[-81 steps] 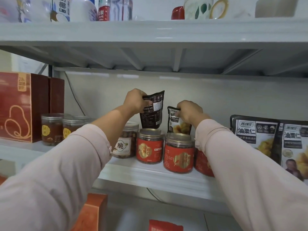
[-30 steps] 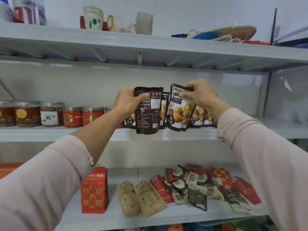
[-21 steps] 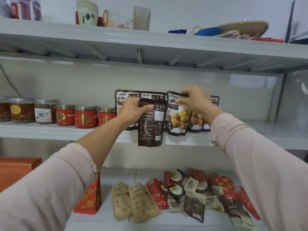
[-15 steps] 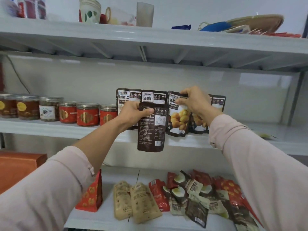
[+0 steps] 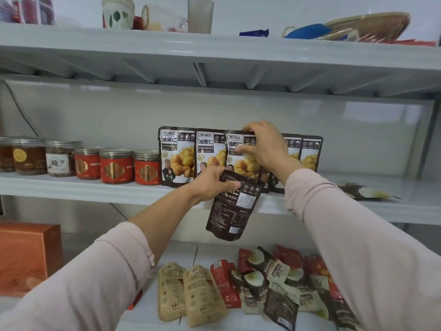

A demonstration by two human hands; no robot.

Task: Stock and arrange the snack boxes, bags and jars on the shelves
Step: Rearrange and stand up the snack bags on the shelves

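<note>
Before middle shelf (image 5: 95,189), dark pouch (image 5: 232,211) hangs below pinching left grip (image 5: 212,182); right grip (image 5: 265,146) seemingly pinches standing pouch (image 5: 241,163).

The right hand (image 5: 265,144) covers the top of the dark, yellow-printed chestnut pouch (image 5: 241,163) it pinches, fine print on the dark brown foil pouch (image 5: 232,209) gripped by the left hand (image 5: 212,182) is illegible, and the orange cardboard box (image 5: 23,254) at nine o'clock runs off the edge.

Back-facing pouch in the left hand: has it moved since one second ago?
Yes. The back-facing pouch has dropped: it now hangs mostly below the middle shelf's front edge.
</note>
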